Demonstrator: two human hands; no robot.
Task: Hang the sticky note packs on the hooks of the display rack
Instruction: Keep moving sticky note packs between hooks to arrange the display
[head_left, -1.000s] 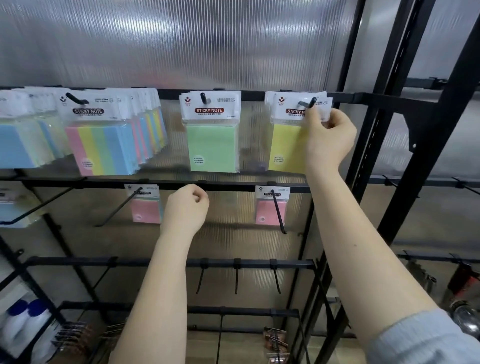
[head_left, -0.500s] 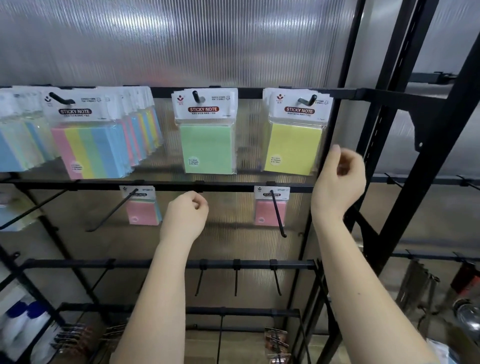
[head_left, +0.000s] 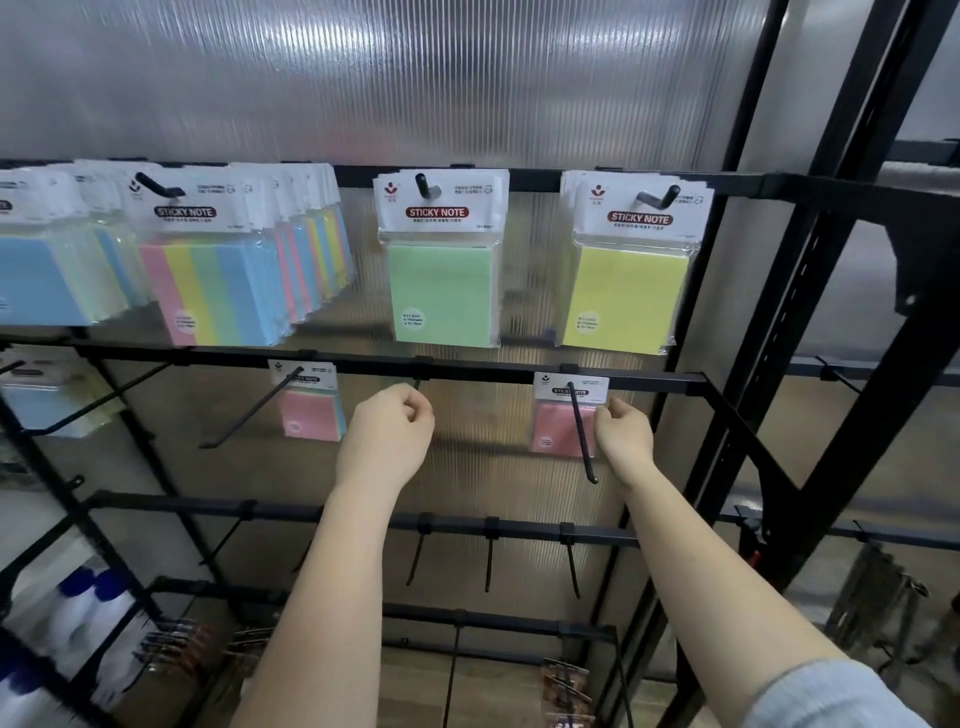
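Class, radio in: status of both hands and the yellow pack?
Left hand curled at middle rail, holding nothing visible. Right hand touching pink pack. Yellow pack hung on top hook. Nothing obstructing.

On the black metal display rack (head_left: 649, 385), the top rail carries clear-wrapped sticky note packs with white header cards: a yellow pack (head_left: 626, 296) near the rail's right end, a green pack (head_left: 441, 293) left of it, and a thick row of rainbow-striped packs (head_left: 218, 291) further left. The second rail holds two small pink packs — one (head_left: 311, 413) left of centre, one (head_left: 558, 428) at the right end, far back on its long black hook (head_left: 582, 431).
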